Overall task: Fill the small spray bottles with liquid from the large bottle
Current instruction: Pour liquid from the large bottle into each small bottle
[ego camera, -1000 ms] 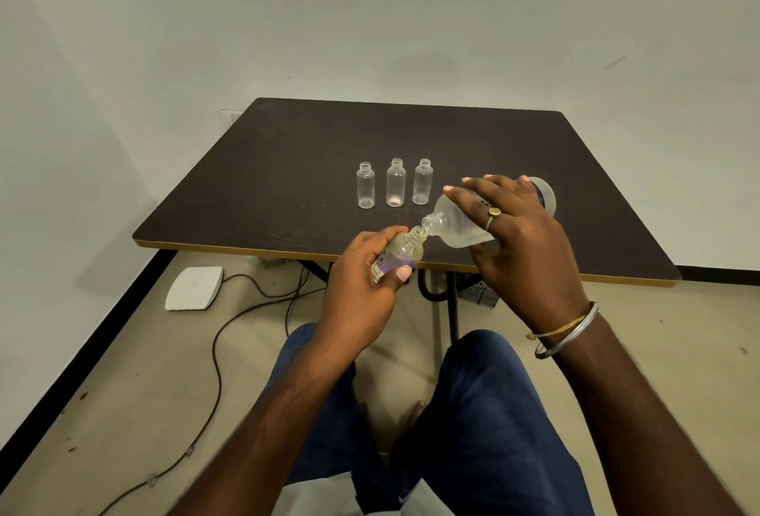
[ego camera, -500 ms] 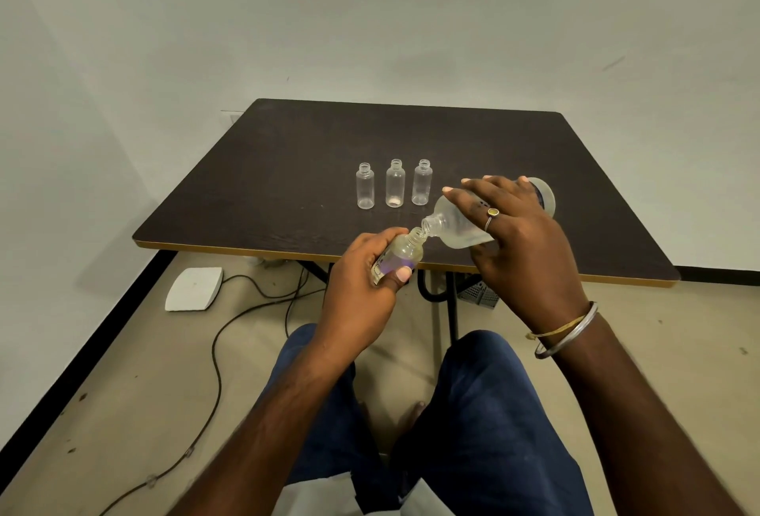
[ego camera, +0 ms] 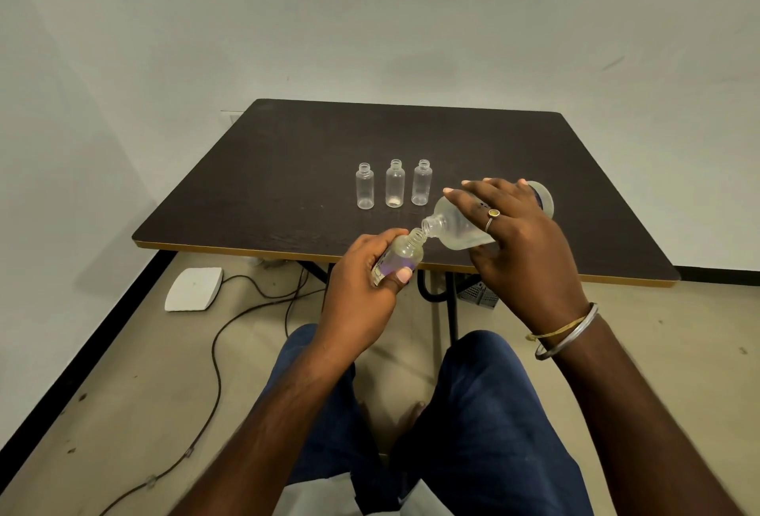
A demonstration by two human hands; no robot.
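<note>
**Fingers curled round both bottles, mouth to mouth at the table's near edge**

Fingers (ego camera: 372,242) of the left hand (ego camera: 362,281) wrap the small spray bottle (ego camera: 405,253), thumb pressed across its lower body. The bottle tilts, its open neck up and to the right. It hangs over the table's (ego camera: 288,195) near edge, with the person's knees and the floor below.

Just beside it, the right hand (ego camera: 522,252) grasps the large bottle (ego camera: 456,229) from above, fingers spread over its shoulder. This bottle lies almost level, its base toward the far right. Its mouth meets the small bottle's neck; whether they touch I cannot tell. Pale liquid sits along the large bottle's lower side.

On the floor to the left lie a dark cable (ego camera: 214,371) and a white device (ego camera: 193,288), well apart from the hands.

Farther back, three uncapped small bottles stand upright in a close row: left (ego camera: 364,191), middle (ego camera: 395,188) and right (ego camera: 421,188). The right one stands near the right hand's fingertips. Broad dark tabletop stretches to the left of the row and behind it, up to the far edge by the wall.
</note>
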